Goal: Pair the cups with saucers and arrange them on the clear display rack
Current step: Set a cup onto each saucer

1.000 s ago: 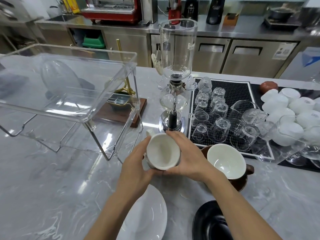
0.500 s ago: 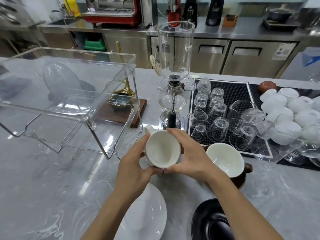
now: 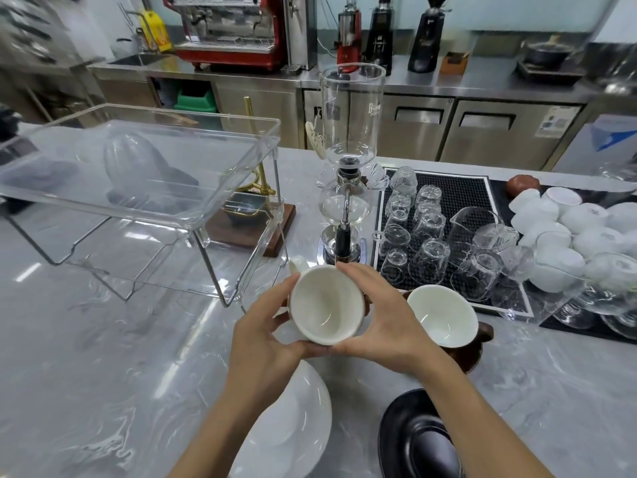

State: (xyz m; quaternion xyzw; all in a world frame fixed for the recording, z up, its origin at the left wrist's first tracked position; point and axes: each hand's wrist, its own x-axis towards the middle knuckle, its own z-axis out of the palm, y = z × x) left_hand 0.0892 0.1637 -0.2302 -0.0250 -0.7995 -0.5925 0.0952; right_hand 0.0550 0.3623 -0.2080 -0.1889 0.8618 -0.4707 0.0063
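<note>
White cup (image 3: 326,305) is gripped by left hand (image 3: 262,334) and right hand (image 3: 382,319), tilted, likely for inspection before white saucer (image 3: 293,432) pairing.

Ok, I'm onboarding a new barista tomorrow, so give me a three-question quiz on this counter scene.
1. True or false: both hands hold the white cup above the counter.
2. Which saucer lies nearest the left hand? A) white saucer B) black saucer C) a glass one
3. Fill in: the brown cup with the white inside stands just in front of the black ____ holding upturned glasses.

Key: 1 true, the right hand cups the other side. 2 A. 3 mat.
</note>
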